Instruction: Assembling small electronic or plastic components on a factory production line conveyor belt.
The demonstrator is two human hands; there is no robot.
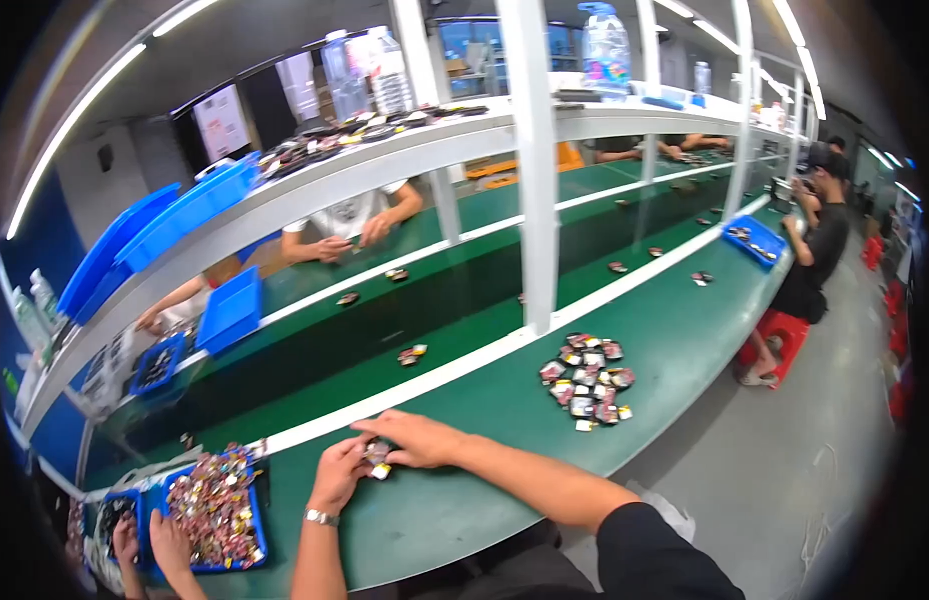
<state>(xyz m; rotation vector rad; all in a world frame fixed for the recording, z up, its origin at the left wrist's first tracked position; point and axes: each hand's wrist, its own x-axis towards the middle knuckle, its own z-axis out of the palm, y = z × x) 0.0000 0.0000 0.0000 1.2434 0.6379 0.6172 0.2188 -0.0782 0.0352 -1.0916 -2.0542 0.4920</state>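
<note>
My left hand [335, 475], with a metal-banded watch at the wrist, is closed on a small electronic part [377, 457]. The part looks dark and pinkish, with a white and yellow tab at its lower end; its exact kind is too small to tell. From the right my right hand [425, 441] reaches over to the same part, its fingers curled against it. Both hands are just above the green bench [455, 520]. On the right of the bench lies a loose pile of similar small parts [587, 380], dark with pink, white and yellow bits.
At left stands a blue tray [260, 535] heaped with small parts, a co-worker's hands [170, 543] beside it. Beyond a white rail [465, 358], a sunken green belt carries scattered parts [413, 355]. A white post [530, 200] holds up a shelf. Co-workers sit opposite and at far right.
</note>
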